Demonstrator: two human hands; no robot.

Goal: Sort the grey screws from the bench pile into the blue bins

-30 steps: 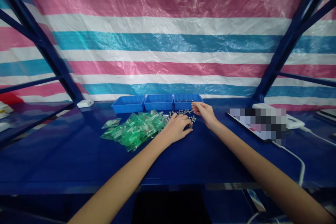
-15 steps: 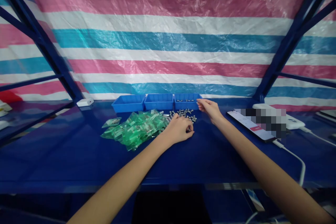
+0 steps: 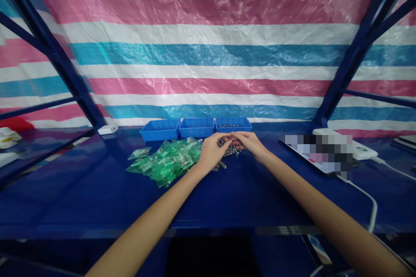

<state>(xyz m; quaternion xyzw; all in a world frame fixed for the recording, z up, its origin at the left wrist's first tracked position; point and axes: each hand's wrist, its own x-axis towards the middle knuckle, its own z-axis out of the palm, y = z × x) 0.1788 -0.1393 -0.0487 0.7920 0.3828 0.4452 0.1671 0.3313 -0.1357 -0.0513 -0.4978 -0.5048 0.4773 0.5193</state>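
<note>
My left hand (image 3: 212,150) is curled over a pile of small metal screws (image 3: 231,151), thumb and fingers drawn toward each other. My right hand (image 3: 251,143) meets it from the right, its fingertips together at those of the left. Whatever is between the fingers is too small or hidden to name. Short metal cylinders (image 3: 222,164) lie just below the left palm. Left of that hand is a heap of green-and-clear small plastic bags (image 3: 169,160). Behind the hands, a blue bin (image 3: 233,129) has a few screws inside.
Two more blue bins, a middle one (image 3: 196,133) and a left one (image 3: 159,135), complete the row. A white adapter (image 3: 108,129) sits at the back left. On the right are a phone (image 3: 292,149), a white device (image 3: 364,151) and a white cable (image 3: 373,199). Blue posts (image 3: 344,60) frame the table.
My right hand has moved left and down from beside the right bin to meet my left hand. The left hand has shifted slightly left and up, uncovering metal cylinders.
</note>
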